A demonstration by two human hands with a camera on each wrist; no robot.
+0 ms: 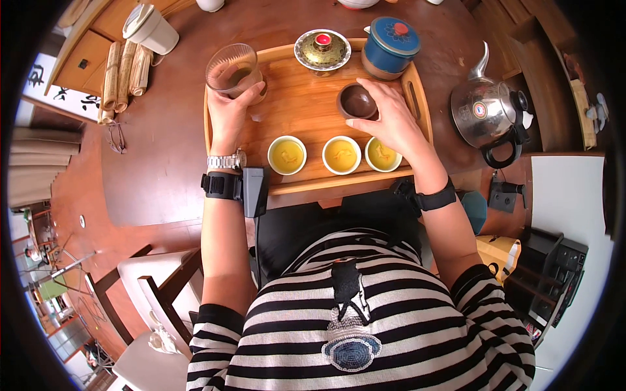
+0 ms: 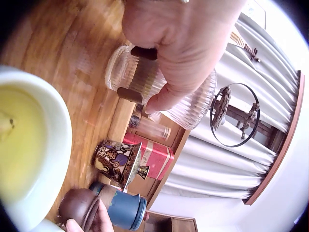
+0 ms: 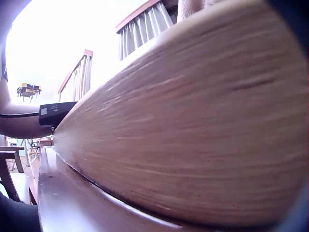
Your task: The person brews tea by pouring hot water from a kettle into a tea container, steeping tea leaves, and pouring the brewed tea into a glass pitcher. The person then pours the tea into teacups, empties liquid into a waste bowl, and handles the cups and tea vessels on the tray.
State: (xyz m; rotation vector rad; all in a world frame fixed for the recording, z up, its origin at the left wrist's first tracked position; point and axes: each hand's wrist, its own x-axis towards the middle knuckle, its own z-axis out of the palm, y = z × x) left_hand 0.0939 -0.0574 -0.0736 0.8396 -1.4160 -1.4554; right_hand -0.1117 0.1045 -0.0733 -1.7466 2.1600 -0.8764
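In the head view, my left hand (image 1: pixel 228 117) grips a clear ribbed glass (image 1: pixel 233 60) at the left end of a wooden tray (image 1: pixel 287 94). The left wrist view shows the thumb and fingers round the brown band of this glass (image 2: pixel 119 70). My right hand (image 1: pixel 396 122) holds a small dark brown teacup (image 1: pixel 357 104) by its rim, thumb on the near side and fingers on the far side. Three white cups of yellow tea, a left one (image 1: pixel 287 155), a middle one (image 1: pixel 342 156) and a right one (image 1: pixel 382 156), line the tray's near edge. My right hand partly covers the right cup.
A patterned lidded bowl (image 1: pixel 323 51) and a blue canister (image 1: pixel 391 47) stand at the tray's far side. To the right is a steel kettle (image 1: pixel 486 111). Bamboo rolls (image 1: pixel 120 75) and a white bin (image 1: pixel 151 29) sit back left. The tray's side (image 3: pixel 183 125) fills the right wrist view.
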